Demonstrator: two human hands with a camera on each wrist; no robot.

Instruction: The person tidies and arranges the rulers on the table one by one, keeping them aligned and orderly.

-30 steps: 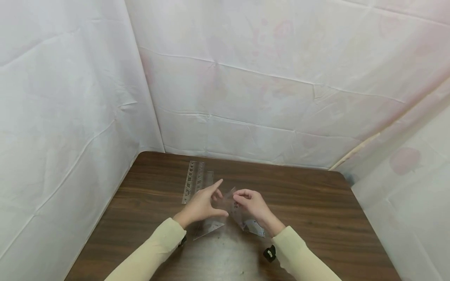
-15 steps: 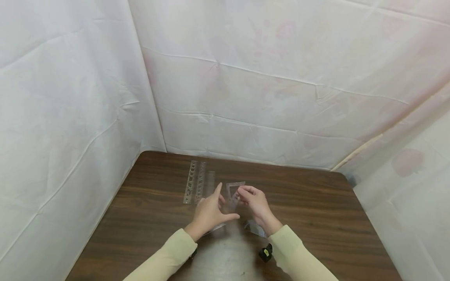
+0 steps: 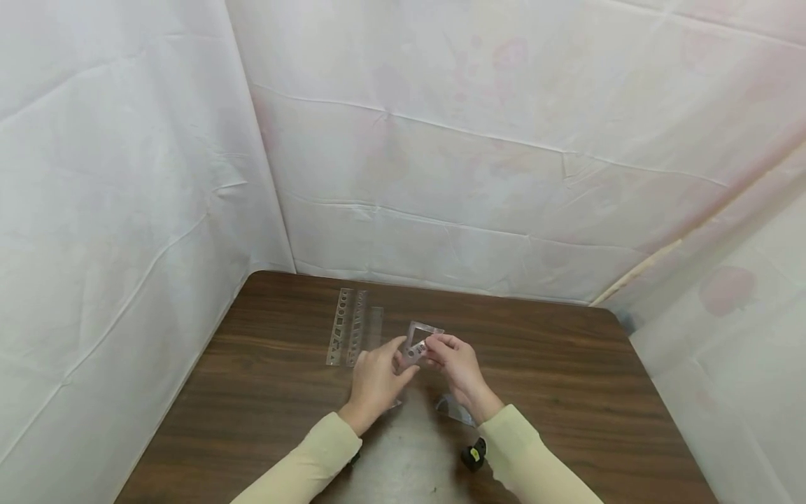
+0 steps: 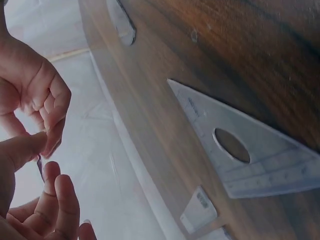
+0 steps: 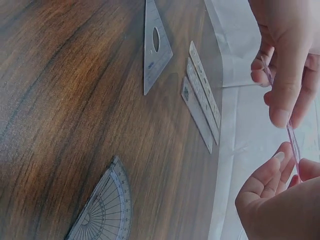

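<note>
Both hands hold a small clear set square (image 3: 422, 338) above the middle of the brown table (image 3: 567, 364). My left hand (image 3: 403, 353) pinches its lower left side between thumb and fingers. At its right side my right hand (image 3: 432, 346) pinches it with curled fingers. The wrist views show the piece edge-on as a thin strip (image 5: 293, 140) between the right hand (image 5: 285, 65) and the left hand (image 5: 265, 195); in the left wrist view the strip (image 4: 40, 169) sits by the left fingers (image 4: 55, 200).
A second, larger set square (image 4: 240, 150) with an oval hole lies flat on the table under my left wrist. A clear protractor (image 5: 102, 210) lies near my right wrist. Three clear rulers (image 3: 349, 334) lie side by side at the far left. White sheets wall the table.
Both hands moved away from me with the small set square, and it now stands more upright. The left fingers, spread before, have closed onto it.
</note>
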